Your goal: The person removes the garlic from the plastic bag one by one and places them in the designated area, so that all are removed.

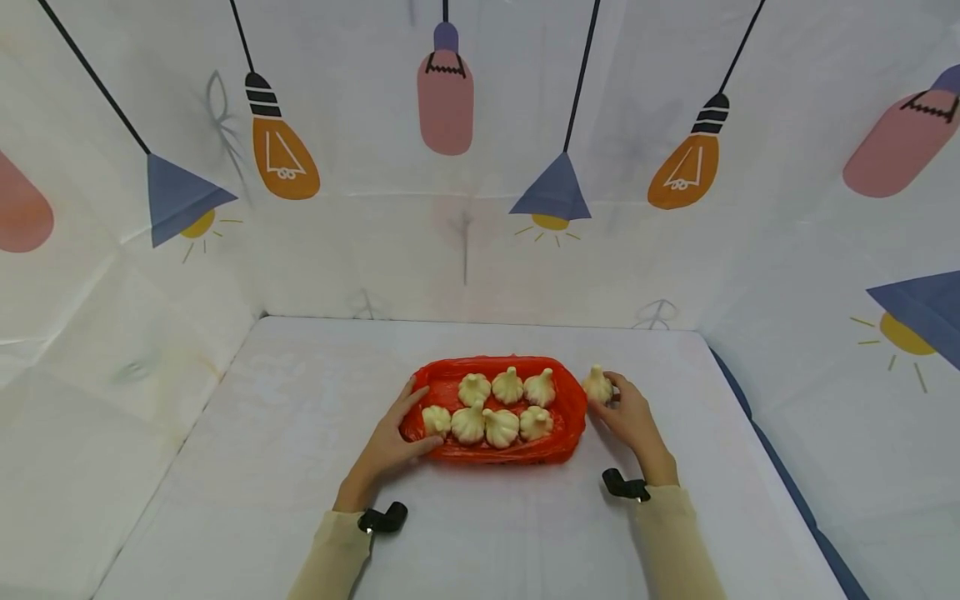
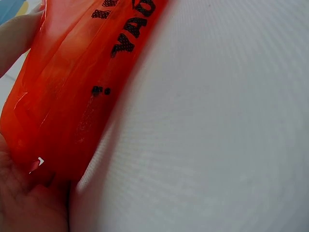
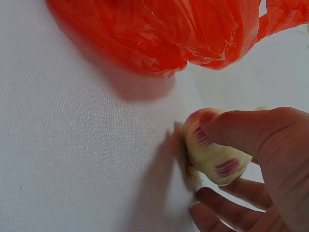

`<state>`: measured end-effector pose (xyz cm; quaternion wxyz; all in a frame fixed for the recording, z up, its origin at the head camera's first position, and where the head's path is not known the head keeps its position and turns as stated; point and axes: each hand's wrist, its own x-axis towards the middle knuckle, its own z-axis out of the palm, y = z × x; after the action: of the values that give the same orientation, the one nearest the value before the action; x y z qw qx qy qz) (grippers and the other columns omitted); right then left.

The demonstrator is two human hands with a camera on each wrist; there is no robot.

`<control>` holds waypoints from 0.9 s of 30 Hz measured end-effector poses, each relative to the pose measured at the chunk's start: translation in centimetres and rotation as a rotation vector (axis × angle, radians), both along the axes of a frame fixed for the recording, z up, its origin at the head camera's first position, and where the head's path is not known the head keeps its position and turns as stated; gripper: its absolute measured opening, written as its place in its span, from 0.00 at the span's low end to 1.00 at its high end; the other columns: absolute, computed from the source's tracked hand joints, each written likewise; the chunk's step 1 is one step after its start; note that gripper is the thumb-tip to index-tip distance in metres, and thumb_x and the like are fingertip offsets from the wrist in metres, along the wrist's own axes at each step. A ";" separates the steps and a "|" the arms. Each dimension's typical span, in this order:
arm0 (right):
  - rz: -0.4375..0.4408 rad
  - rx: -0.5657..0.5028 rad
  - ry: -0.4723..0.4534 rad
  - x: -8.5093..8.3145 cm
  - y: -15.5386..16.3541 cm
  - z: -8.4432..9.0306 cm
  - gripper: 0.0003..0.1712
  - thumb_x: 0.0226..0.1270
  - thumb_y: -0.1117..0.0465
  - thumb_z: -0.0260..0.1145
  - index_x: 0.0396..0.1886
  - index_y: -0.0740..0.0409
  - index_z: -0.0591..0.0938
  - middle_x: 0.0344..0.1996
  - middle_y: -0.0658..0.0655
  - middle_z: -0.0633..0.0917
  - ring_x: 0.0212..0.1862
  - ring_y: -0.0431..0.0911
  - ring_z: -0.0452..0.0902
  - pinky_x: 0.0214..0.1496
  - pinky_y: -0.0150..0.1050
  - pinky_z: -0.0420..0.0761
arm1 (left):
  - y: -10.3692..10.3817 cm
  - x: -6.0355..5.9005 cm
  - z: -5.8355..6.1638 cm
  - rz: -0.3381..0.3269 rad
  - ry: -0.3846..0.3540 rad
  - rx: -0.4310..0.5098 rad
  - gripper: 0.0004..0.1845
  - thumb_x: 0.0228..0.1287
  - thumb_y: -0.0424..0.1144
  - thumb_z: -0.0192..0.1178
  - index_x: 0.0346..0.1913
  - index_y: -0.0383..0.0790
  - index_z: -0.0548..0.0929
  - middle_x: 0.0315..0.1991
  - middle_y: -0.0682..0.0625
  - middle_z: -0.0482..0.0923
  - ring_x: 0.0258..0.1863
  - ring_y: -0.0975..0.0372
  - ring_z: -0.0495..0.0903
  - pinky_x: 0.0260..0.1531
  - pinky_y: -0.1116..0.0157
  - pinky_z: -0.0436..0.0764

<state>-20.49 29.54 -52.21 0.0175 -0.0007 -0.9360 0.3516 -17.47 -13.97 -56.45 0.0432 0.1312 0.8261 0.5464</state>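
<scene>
Head view: my left hand point(image 1: 387, 440) is gripping the left end of a red plastic-covered tray point(image 1: 573, 408), thumb and fingers spread around it; seven garlic bulbs point(image 1: 502, 427) are lying inside; my right hand point(image 1: 632, 419) is pinching another garlic bulb point(image 1: 597, 387) just beside the tray's right end, fingers partly closed.

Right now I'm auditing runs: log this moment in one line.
left hand: holds red tray | right hand: grips garlic bulb beside tray | in tray: seven bulbs
</scene>
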 end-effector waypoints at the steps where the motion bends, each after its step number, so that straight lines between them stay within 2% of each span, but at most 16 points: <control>1: 0.001 -0.001 -0.001 0.0 0.0 0.0 0.37 0.69 0.60 0.70 0.72 0.71 0.67 0.66 0.77 0.74 0.56 0.67 0.79 0.61 0.62 0.80 | 0.0 0.0 0.1 0.001 -0.004 -0.003 0.50 0.56 0.51 0.77 0.80 0.50 0.64 0.85 0.50 0.42 0.84 0.45 0.44 0.76 0.35 0.51; 13: 0.009 0.012 -0.005 -0.3 0.2 0.1 0.35 0.69 0.60 0.71 0.70 0.71 0.70 0.63 0.77 0.76 0.55 0.67 0.79 0.61 0.62 0.80 | -0.1 0.2 0.1 -0.007 0.013 0.003 0.49 0.57 0.50 0.77 0.80 0.47 0.64 0.85 0.49 0.42 0.83 0.44 0.45 0.76 0.35 0.51; 27: 0.024 0.017 0.005 -0.2 0.2 0.3 0.38 0.69 0.60 0.69 0.72 0.73 0.67 0.62 0.79 0.75 0.55 0.68 0.78 0.61 0.63 0.79 | -0.1 0.0 0.0 0.000 0.035 -0.002 0.49 0.56 0.50 0.77 0.79 0.47 0.65 0.85 0.49 0.44 0.83 0.44 0.45 0.76 0.34 0.51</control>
<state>-20.68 29.71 -51.89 0.0156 0.0118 -0.9388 0.3439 -17.46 -14.12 -56.43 0.0288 0.1410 0.8272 0.5432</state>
